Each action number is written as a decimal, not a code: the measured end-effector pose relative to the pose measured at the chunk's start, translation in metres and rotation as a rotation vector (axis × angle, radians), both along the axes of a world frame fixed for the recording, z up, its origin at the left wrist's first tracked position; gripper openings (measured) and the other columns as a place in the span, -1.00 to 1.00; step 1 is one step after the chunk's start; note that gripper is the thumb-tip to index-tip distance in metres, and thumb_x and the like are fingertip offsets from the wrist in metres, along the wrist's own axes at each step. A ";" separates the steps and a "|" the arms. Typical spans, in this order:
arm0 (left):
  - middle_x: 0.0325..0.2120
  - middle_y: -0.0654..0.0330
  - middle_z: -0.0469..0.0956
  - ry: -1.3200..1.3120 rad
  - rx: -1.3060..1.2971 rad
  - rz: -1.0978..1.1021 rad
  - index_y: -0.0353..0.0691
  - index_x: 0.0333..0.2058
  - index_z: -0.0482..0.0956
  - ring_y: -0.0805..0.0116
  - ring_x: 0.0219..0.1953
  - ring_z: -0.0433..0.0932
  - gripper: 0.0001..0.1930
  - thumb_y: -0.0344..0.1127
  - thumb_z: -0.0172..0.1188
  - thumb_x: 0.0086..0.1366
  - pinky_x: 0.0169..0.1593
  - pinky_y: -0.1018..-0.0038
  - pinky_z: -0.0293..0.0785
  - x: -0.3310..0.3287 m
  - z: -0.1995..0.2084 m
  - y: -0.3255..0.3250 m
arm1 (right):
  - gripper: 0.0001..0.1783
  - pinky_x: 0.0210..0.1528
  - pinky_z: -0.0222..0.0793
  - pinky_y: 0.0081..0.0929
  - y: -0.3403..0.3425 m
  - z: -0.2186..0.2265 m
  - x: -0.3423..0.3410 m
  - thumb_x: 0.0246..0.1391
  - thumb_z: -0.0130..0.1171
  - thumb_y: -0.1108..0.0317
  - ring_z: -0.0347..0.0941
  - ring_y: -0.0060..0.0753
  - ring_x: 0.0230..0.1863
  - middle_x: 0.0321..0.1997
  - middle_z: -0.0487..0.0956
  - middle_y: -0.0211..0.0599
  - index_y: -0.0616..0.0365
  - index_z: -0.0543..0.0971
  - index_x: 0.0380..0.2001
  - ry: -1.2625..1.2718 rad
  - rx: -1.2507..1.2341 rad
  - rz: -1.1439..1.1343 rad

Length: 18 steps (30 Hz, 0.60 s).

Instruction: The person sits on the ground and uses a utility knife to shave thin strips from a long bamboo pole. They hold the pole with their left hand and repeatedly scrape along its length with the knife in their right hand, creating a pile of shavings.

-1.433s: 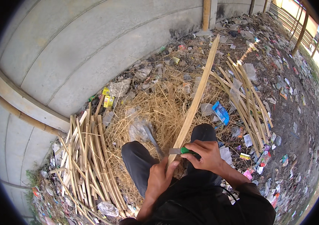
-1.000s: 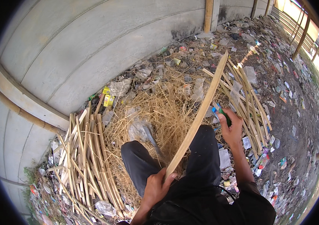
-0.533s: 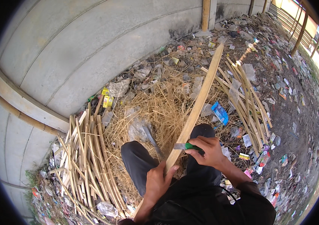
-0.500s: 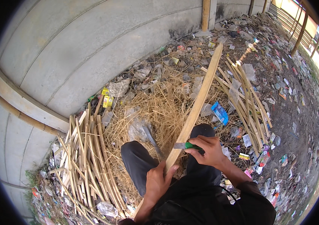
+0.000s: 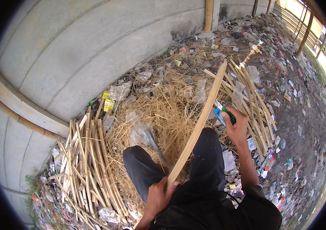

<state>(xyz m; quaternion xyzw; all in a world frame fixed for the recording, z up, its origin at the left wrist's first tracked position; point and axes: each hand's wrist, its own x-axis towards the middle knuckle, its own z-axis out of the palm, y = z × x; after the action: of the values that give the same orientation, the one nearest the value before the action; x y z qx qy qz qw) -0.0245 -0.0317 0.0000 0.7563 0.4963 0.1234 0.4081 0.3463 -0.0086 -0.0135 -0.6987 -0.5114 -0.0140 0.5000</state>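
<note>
A long, flat bamboo strip [image 5: 201, 122] slants up and away from my lap, between my knees. Its lower part is gripped by my left hand [image 5: 159, 193], thumb along the near face. My right hand [image 5: 235, 124] is closed round the green handle of a knife [image 5: 230, 115], to the right of the strip's upper half. The pale blade points up and left, apart from the strip as far as I can see. Behind the knife a blue wrapper is mostly covered.
A pile of split bamboo strips [image 5: 90, 165] lies at my left, and a smaller pile [image 5: 253, 109] at the right. Straw-like shavings [image 5: 163, 115] cover the ground ahead, with a long dull blade-like tool [image 5: 153, 143] among them. A concrete wall [image 5: 105, 50] runs behind; litter [image 5: 281, 153] spreads right.
My right hand has moved up and right with the knife, off the bamboo strip near my left hand. The strip has shifted slightly, its far tip a little lower. My left hand keeps its hold.
</note>
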 end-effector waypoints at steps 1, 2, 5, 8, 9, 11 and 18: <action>-0.54 -0.26 0.62 -0.023 0.000 0.004 -0.39 -0.23 0.60 -0.35 -0.40 0.68 -0.49 0.08 0.32 0.51 -0.30 -0.05 0.55 -0.002 0.000 -0.003 | -0.75 -0.34 0.51 -0.40 -0.002 -0.001 0.004 0.30 0.44 0.30 0.66 -0.25 -0.44 -0.33 0.73 -0.12 0.28 0.71 -0.12 0.021 0.017 0.006; -0.55 -0.25 0.61 -0.046 -0.001 0.012 -0.38 -0.26 0.59 -0.34 -0.41 0.67 -0.49 0.08 0.33 0.50 -0.31 -0.05 0.54 -0.003 0.000 -0.005 | -0.75 -0.35 0.49 -0.40 -0.003 0.000 0.006 0.30 0.43 0.30 0.65 -0.28 -0.44 -0.34 0.73 -0.12 0.28 0.71 -0.12 0.041 0.033 0.015; -0.62 -0.21 0.55 0.000 0.082 0.034 -0.36 -0.33 0.55 -0.30 -0.49 0.64 -0.49 0.06 0.37 0.48 -0.37 0.00 0.49 0.001 0.001 0.005 | -0.74 -0.37 0.45 -0.41 -0.007 -0.005 -0.006 0.32 0.42 0.29 0.61 -0.34 -0.47 -0.36 0.71 -0.15 0.28 0.70 -0.11 0.057 0.069 0.177; -0.67 -0.15 0.49 -0.018 0.088 0.085 -0.34 -0.38 0.51 -0.26 -0.56 0.59 -0.48 0.06 0.41 0.46 -0.42 0.06 0.45 0.003 0.005 0.013 | -0.73 -0.37 0.42 -0.45 -0.012 0.000 -0.041 0.32 0.43 0.26 0.56 -0.46 -0.47 -0.42 0.65 -0.27 0.25 0.71 -0.10 0.098 -0.044 0.302; -0.67 -0.14 0.48 -0.022 0.111 0.084 -0.34 -0.38 0.50 -0.24 -0.57 0.58 -0.48 0.06 0.42 0.45 -0.43 0.07 0.44 0.003 0.004 0.015 | -0.73 -0.37 0.41 -0.47 -0.013 0.004 -0.048 0.32 0.43 0.26 0.55 -0.49 -0.47 -0.44 0.64 -0.31 0.24 0.71 -0.09 0.146 -0.103 0.353; -0.69 -0.13 0.46 -0.034 0.159 0.078 -0.34 -0.39 0.50 -0.22 -0.59 0.56 -0.47 0.07 0.44 0.43 -0.44 0.10 0.42 0.005 -0.002 0.018 | -0.74 -0.36 0.38 -0.50 -0.011 -0.001 -0.064 0.31 0.44 0.26 0.50 -0.58 -0.47 -0.46 0.61 -0.40 0.23 0.72 -0.11 0.346 -0.108 0.416; -0.61 -0.06 0.58 0.010 0.263 0.029 -0.30 -0.21 0.56 -0.17 -0.51 0.66 -0.49 0.08 0.52 0.35 -0.38 0.09 0.55 0.005 -0.016 0.027 | -0.76 -0.39 0.21 -0.57 -0.002 -0.007 -0.090 0.29 0.49 0.26 0.33 -0.78 -0.45 -0.48 0.59 -0.57 0.24 0.72 -0.24 0.704 -0.180 0.394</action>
<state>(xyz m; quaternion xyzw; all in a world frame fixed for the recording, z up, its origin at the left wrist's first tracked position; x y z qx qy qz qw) -0.0193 -0.0051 -0.0164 0.7965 0.4887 0.1894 0.3013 0.2561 -0.0109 -0.0208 -0.5903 -0.4326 0.3665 0.5745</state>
